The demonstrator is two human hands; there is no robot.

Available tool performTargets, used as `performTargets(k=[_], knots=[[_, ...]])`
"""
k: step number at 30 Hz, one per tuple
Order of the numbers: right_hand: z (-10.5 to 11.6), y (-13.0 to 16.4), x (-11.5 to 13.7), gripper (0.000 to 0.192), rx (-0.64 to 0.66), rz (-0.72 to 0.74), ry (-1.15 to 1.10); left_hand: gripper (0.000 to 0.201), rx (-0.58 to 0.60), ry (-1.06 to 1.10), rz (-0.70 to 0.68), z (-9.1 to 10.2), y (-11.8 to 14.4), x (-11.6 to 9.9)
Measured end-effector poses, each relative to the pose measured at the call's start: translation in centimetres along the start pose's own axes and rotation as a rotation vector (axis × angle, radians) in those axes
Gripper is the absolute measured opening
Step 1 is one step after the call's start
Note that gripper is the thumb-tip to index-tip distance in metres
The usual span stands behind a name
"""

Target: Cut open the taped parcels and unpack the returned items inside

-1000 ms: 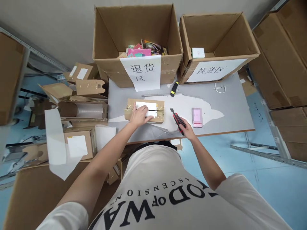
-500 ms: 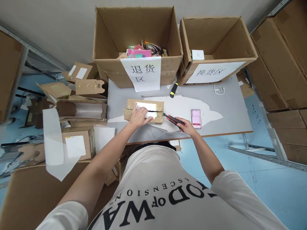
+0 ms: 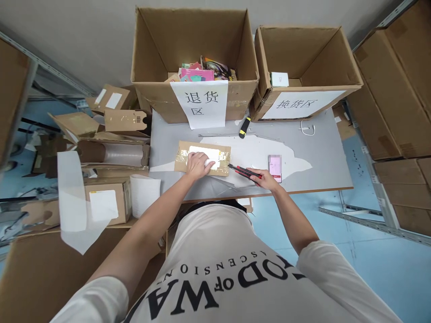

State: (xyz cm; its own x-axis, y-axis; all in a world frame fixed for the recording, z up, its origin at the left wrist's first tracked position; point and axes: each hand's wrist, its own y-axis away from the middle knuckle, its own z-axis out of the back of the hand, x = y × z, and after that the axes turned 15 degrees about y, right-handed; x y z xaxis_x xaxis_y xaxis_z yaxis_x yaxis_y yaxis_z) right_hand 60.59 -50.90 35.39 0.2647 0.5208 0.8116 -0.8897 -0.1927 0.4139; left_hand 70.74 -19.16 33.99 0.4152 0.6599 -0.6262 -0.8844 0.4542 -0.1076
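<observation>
My left hand (image 3: 198, 166) rests on a small taped cardboard box (image 3: 180, 165) lying flat on the table, its fingers curled together over the white label (image 3: 198, 149). A bit of white shows by the thumb; I cannot tell whether it is part of the label. In my right hand (image 3: 264, 178) is a black and red utility knife (image 3: 248, 173), its tip pointing left at the box's right end. Whether the tip touches the box is unclear. A phone (image 3: 275, 168) with a pink screen lies just right of that hand.
Two big open cartons with paper signs, the left one (image 3: 151, 101) and the right one (image 3: 310, 89), stand along the table's back. A yellow-black knife handle (image 3: 244, 128) and a white cable (image 3: 307, 130) lie before them. Opened boxes (image 3: 126, 121) pile up at the left.
The box's top now looks like one flat face, where a dark lengthwise slit showed before. My left fingers have drawn closer together. The knife has shifted very slightly.
</observation>
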Motion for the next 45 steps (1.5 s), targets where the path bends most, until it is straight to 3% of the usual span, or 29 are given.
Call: performTargets(k=[3,15,24,30,45], knots=[[-0.2,0.6,-0.3,0.064,0.072,-0.028,-0.021,0.033,0.004,0.009,0.022,-0.3,0.4,0.0],[-0.6,-0.1,0.1,0.063,0.125,-0.046,-0.07,0.033,0.045,0.047,0.032,-0.5,0.3,0.5],[-0.1,0.0,0.0,0.061,0.124,-0.054,-0.027,0.033,0.034,0.095,0.023,-0.7,0.2,0.8],[-0.7,0.6,0.7,0.064,0.131,-0.035,-0.049,0.033,0.019,0.106,0.04,-1.1,0.1,1.2],[-2.4,2.4,-0.5,0.071,0.125,-0.047,-0.152,0.033,0.049,0.122,0.096,-0.7,0.1,0.3]])
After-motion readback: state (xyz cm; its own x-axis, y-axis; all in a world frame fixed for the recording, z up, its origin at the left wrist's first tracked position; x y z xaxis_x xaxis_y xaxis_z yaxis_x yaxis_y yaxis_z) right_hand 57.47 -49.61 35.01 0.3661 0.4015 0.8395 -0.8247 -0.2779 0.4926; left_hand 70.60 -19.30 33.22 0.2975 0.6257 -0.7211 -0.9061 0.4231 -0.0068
